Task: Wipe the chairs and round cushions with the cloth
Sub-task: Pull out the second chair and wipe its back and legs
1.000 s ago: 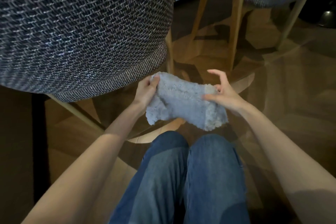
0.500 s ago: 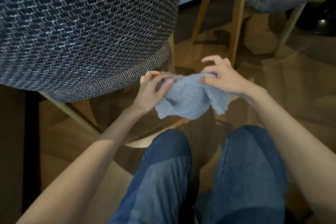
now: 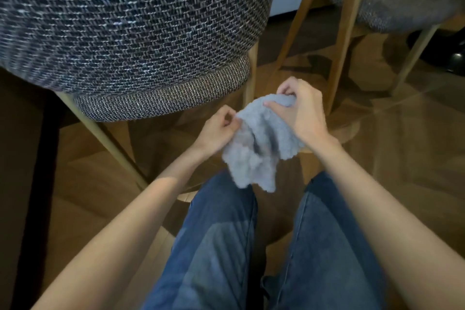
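Right now I have the cloth [image 3: 259, 148] up in the air between both hands, above my knees [image 3: 221, 234] and clear of the floor [image 3: 415, 148]. It hangs just near of the seat rim [image 3: 161, 100] under the round cushion [image 3: 130, 27] on the left, without touching either.

My left hand [image 3: 217, 131] has a pinching grip on the cloth's left edge, thumb against curled fingers. My right hand [image 3: 302, 113] has a closed grip over the top right part, fingers curled into the fabric and the thumb pressed on its face. Between and below the two grips the cloth sags in loose folds, with a corner dangling towards my lap.

I judge it to be very light and completely limp, with a fluffy pile and no stiffness. It should not be slippery or fragile, but held by an edge it will only flop and drag. For wiping I would gather it into a wad in one palm, so the fingers back a broad pad of fabric.

The cushion's weave looks coarse, so I expect the pile to catch a little. A second chair [image 3: 402, 2] stands far right, well apart.
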`<state>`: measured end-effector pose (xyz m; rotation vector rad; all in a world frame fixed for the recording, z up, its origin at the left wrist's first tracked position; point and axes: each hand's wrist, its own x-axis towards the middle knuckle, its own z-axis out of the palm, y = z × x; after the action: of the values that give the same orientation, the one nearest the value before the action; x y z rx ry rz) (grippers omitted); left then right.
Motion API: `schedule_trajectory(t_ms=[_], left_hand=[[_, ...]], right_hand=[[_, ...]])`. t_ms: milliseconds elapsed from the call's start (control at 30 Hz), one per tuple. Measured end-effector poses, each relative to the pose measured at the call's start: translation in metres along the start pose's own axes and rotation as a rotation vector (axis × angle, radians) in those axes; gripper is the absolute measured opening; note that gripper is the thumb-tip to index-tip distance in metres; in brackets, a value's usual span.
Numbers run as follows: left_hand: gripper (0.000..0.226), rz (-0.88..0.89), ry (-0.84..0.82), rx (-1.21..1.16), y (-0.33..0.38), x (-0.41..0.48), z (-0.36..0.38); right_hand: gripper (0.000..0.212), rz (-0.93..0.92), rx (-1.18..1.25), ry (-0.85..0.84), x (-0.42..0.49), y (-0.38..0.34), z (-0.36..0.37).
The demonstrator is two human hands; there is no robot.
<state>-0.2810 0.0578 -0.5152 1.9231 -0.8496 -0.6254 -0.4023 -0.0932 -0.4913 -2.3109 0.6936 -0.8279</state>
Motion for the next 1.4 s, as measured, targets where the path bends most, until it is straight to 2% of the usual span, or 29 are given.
schedule_trajectory(t_ms=[67,100,167,233,300,367,433,467,533,600,667,733,800,867,933,1000,1100,1233,1300,1400], left_hand=[[0.009,-0.222,0.06,-0.329,0.005,0.0,0.0],[0.009,-0.304,0.063,-0.491,0.007,0.0,-0.002],[0.005,-0.376,0.016,-0.744,0.005,0.001,-0.009],[0.025,-0.402,-0.036,-0.94,0.001,-0.001,-0.018],[0.032,-0.406,-0.105,-1.066,-0.002,-0.006,-0.026],[0.029,-0.374,-0.159,-1.1,-0.003,-0.011,-0.031],[0.024,-0.236,-0.096,-0.912,-0.005,-0.013,-0.034],[0.021,-0.119,0.005,-0.679,-0.008,-0.012,-0.037],[0.023,0.153,0.256,-0.065,-0.021,-0.011,-0.047],[0.03,0.362,0.375,0.357,-0.033,-0.008,-0.06],[0.038,0.416,0.36,0.533,-0.04,-0.002,-0.071],[0.045,0.369,0.303,0.679,-0.041,0.002,-0.079],[0.049,0.295,0.271,0.771,-0.044,0.003,-0.086],[0.052,0.299,0.252,0.782,-0.049,0.003,-0.092],[0.056,0.339,0.232,0.82,-0.055,0.002,-0.095],[0.061,0.371,0.221,0.861,-0.061,0.003,-0.096],[0.067,0.41,0.241,0.87,-0.067,0.004,-0.095],[0.073,0.426,0.246,0.885,-0.068,0.005,-0.096],[0.076,0.426,0.226,0.877,-0.067,0.004,-0.099],[0.074,0.449,0.199,0.88,-0.069,0.0,-0.106]], right_hand=[[0.019,-0.054,0.044,0.028,-0.014,-0.008,0.017],[0.017,-0.052,0.107,-0.022,-0.021,-0.011,0.025],[0.028,0.075,0.275,-0.22,-0.035,-0.017,0.035],[0.046,0.195,0.421,-0.382,-0.044,-0.017,0.043],[0.051,0.188,0.405,-0.365,-0.048,-0.015,0.047],[0.042,0.159,0.367,-0.232,-0.046,-0.016,0.05],[0.034,0.135,0.354,-0.087,-0.04,-0.017,0.049],[0.032,0.11,0.341,-0.014,-0.035,-0.017,0.047],[0.032,0.047,0.271,0.122,-0.019,-0.016,0.043],[0.037,-0.006,0.164,0.232,0.002,-0.014,0.044],[0.044,-0.012,0.094,0.273,0.024,-0.01,0.052],[0.056,0.033,0.07,0.202,0.044,-0.006,0.065],[0.069,0.09,0.079,0.052,0.057,-0.003,0.079],[0.068,0.17,0.133,-0.051,0.065,-0.002,0.09],[0.061,0.238,0.23,-0.074,0.066,-0.005,0.098],[0.055,0.237,0.308,-0.024,0.059,-0.01,0.106],[0.051,0.145,0.306,0.099,0.036,-0.021,0.114],[0.05,-0.135,0.248,-0.041,-0.009,-0.053,0.143],[0.052,-0.158,0.274,-0.072,-0.018,-0.061,0.146],[0.048,-0.136,0.243,0.077,-0.003,-0.052,0.12]])
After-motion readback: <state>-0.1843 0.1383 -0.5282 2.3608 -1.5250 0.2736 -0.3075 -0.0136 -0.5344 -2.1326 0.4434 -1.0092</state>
